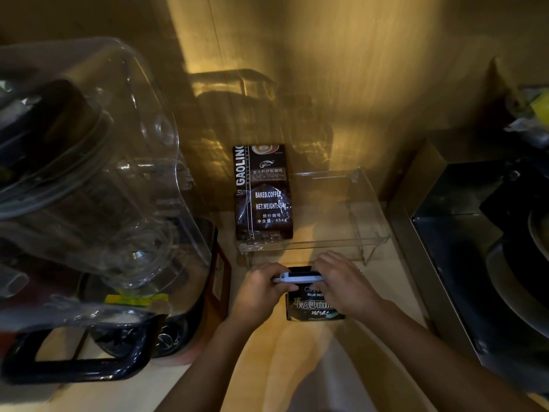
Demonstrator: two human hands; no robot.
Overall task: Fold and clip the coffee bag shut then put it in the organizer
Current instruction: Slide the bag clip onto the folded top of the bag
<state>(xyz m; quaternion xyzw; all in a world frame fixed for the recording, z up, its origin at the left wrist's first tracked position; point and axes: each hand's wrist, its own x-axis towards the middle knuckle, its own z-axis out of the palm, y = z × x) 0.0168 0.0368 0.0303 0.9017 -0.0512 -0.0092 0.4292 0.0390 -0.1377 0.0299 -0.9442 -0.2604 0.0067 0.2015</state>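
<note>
Head view, six o'clock: left hand (261, 288) and right hand (344, 282) each grip an end of the white clip (298, 277) across the dark coffee bag (315, 306) on the counter. Press evenly until it latches. Hands hide the fold. Twelve o'clock: clear organizer (368, 203), another bag (263, 193) inside.
</note>
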